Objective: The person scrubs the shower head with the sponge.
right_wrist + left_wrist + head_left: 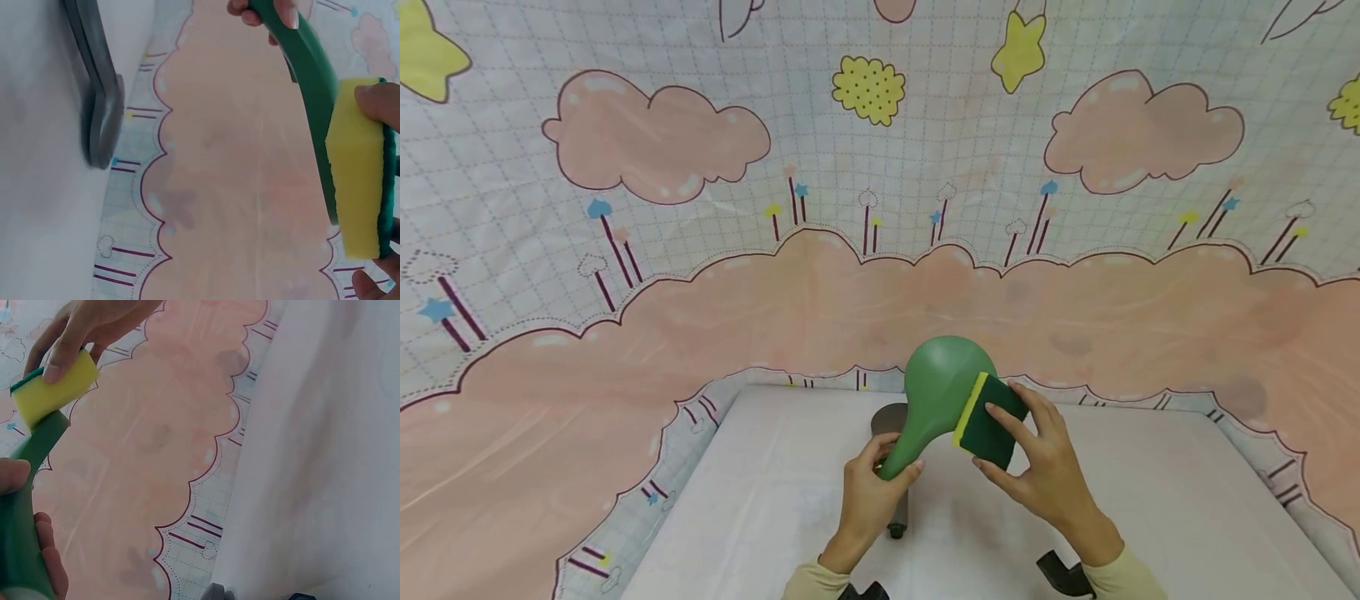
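My left hand [872,496] grips the narrow handle of a green spoon-shaped scoop [946,379], held up over the white table with its wide rounded end pointing away. In my right hand [1051,471], a sponge [996,425] is pinched between thumb and fingers. Its dark green scouring side faces me, and its yellow side [359,162] lies against the edge of the scoop in the right wrist view. From the left wrist, the yellow sponge [59,387] overlaps the far end of the scoop [47,437].
Beneath the scoop, a dark grey utensil [889,418] with a rounded head and long handle lies on the white table [760,475]; the right wrist view shows its bent end [103,131]. Behind the table hangs a printed cloth [820,308] with clouds and stars.
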{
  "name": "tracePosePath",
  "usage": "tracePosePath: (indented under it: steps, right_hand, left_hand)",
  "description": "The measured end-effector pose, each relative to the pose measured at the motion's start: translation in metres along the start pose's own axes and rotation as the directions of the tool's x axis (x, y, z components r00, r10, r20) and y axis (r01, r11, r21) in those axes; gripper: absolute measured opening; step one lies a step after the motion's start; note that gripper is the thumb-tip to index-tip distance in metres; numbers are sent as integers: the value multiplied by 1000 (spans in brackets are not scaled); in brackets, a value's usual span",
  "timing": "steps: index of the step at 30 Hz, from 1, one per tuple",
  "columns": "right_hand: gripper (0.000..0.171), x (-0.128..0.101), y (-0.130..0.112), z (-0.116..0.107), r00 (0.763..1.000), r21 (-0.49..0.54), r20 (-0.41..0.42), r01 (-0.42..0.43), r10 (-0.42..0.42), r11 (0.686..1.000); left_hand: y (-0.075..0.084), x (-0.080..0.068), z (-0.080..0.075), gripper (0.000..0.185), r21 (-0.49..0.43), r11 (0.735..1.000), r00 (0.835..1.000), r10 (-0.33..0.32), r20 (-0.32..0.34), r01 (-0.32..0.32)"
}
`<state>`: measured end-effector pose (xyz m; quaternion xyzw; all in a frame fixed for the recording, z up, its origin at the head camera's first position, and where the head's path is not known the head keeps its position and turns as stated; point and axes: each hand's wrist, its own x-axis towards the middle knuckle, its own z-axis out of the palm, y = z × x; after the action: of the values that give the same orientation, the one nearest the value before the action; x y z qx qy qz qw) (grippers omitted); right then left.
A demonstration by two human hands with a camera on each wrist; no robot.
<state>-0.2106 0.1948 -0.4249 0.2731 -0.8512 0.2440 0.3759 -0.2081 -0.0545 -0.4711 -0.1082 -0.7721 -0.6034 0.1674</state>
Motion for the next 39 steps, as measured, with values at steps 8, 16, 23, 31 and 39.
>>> tracePosePath:
  steps: [8,16,23,31,39]
  right_hand:
    - [68,-1,-4,0,1000,-2,25,13,-13,1000]
    - [68,1,1,-4,999,-6,-5,38,-38,999]
    - [71,0,11,-7,1000,-8,-19,8,-9,1000]
    - [73,3,16,-11,1000,-9,-25,-10,9,1000]
    - [72,8,15,-10,999,3,13,32,-32,999]
  left_hand:
    - [-4,0,-1,41,11,999,1000,30,-5,-30]
    - [-7,0,-7,40,21,998,998,65,-11,-65]
    - [-10,-1,-8,38,73,988,990,140,-23,-138]
    - [-13,1,-10,39,82,981,984,178,-23,-175]
    - [-13,4,-13,38,89,968,971,236,-21,-234]
